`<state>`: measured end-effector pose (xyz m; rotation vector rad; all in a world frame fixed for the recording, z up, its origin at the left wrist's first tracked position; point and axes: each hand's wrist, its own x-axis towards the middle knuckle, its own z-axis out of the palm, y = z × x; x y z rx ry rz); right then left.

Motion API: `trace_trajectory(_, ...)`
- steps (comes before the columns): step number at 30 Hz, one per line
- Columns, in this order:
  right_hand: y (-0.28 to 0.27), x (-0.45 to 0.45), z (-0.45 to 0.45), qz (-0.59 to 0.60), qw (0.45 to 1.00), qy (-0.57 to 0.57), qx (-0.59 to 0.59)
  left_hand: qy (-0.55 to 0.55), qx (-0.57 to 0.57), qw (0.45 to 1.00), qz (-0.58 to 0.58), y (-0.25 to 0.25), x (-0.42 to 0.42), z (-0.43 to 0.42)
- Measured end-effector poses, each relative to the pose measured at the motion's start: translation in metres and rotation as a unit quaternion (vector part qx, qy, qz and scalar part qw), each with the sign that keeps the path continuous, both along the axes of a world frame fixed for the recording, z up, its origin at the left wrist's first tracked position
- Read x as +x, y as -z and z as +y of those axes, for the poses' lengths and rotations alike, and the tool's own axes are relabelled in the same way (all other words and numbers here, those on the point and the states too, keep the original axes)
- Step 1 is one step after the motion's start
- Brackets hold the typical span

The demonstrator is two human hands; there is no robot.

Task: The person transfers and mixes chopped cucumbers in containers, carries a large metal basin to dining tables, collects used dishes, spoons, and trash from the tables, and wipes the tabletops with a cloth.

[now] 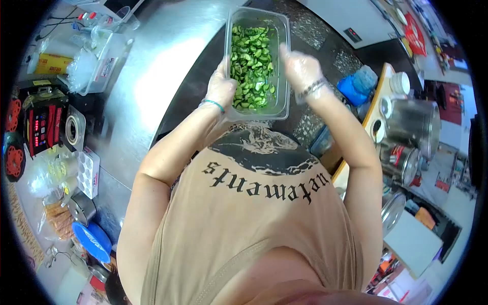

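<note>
Item: one clear plastic tub (275,38), uncovered, held just beyond the table edge, above the floor.
Contents: green slices (252,61), cucumber by the look of them, heaped mostly toward its left side.
Left hand (222,87): clear glove, teal band (212,104) at the wrist; thumb and fingers pinch the tub's left wall, though the fingertips are hidden from me.
Right hand (302,71): clear glove, bracelet (311,89); blurred at the right wall, thumb by the rim. Whether its fingers pinch the wall, I cannot tell.
Progress, in my judgement: slicing done, slices gathered in the tub; setting the tub down not yet done.
Surface: bare-metal steel table (152,46), shiny, carrying a plastic bin (104,68) of bags, a black machine (43,127) with red digits and a white tray (89,175) with round wells.
Room: speckled floor (302,25); white cabinet (333,20) ahead; to the right, a blue bag (353,94), stacked white bowls (400,83) and a large steel pot (414,122).
</note>
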<state>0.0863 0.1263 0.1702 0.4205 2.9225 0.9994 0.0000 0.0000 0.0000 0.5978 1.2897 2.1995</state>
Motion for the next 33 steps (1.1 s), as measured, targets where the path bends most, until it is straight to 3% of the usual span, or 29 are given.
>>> trace_trajectory(1, -0.003, 0.000, 0.004, 0.050, 0.998, -0.032, 0.008, -0.014, 0.000, 1.000, 0.010, -0.004, 0.003, -0.003)
trace_trajectory(3, 0.012, 0.013, 0.010, -0.053, 0.998, 0.028, -0.026, -0.037, 0.023, 0.999, 0.027, 0.010, 0.006, 0.005)
trace_trajectory(5, 0.016, 0.029, -0.013, -0.090, 0.994, 0.017, -0.065, -0.024, 0.053, 0.997, -0.042, 0.007, 0.007, 0.004)
trace_trajectory(6, 0.019, 0.033, -0.016, -0.053, 0.996, 0.004, -0.072, 0.029, 0.021, 0.997, -0.062, -0.001, 0.006, -0.004)
trace_trajectory(7, 0.020, 0.028, -0.014, -0.050, 0.996, 0.006, -0.075, 0.031, 0.018, 0.998, -0.060, 0.001, 0.006, -0.002)
trace_trajectory(9, 0.019, 0.007, 0.001, 0.094, 0.994, -0.020, -0.059, 0.030, 0.028, 0.998, -0.057, 0.005, 0.009, 0.004)
trace_trajectory(11, 0.029, -0.007, 0.013, 0.119, 0.992, -0.011, -0.049, 0.025, -0.009, 0.999, -0.033, -0.004, 0.008, -0.001)
trace_trajectory(13, 0.047, -0.013, 0.015, 0.003, 0.998, 0.018, -0.061, 0.009, -0.038, 0.999, -0.025, -0.005, 0.011, 0.001)
trace_trajectory(15, 0.055, -0.003, -0.011, -0.052, 0.996, -0.027, -0.063, -0.005, 0.000, 0.996, -0.092, 0.002, 0.010, 0.004)
trace_trajectory(19, 0.069, -0.017, -0.026, -0.015, 0.995, -0.031, -0.093, 0.000, 0.072, 0.980, -0.185, 0.005, -0.003, 0.001)
trace_trajectory(23, 0.083, -0.030, -0.027, -0.105, 0.984, 0.032, -0.140, -0.079, -0.026, 0.976, -0.199, 0.010, 0.009, 0.004)
trace_trajectory(26, 0.071, -0.019, -0.037, -0.092, 0.984, 0.007, -0.153, -0.104, 0.106, 0.961, -0.235, 0.013, 0.009, 0.008)
trace_trajectory(27, 0.060, -0.011, -0.045, -0.088, 0.980, 0.017, -0.178, -0.106, 0.079, 0.963, -0.236, 0.021, 0.001, 0.015)
trace_trajectory(30, 0.055, 0.010, -0.007, 0.063, 0.952, -0.210, -0.214, -0.123, 0.062, 0.960, -0.244, 0.020, -0.011, 0.029)
trace_trajectory(33, 0.012, 0.041, 0.027, 0.153, 0.919, -0.205, -0.299, -0.141, 0.062, 0.962, -0.225, 0.021, -0.016, 0.037)
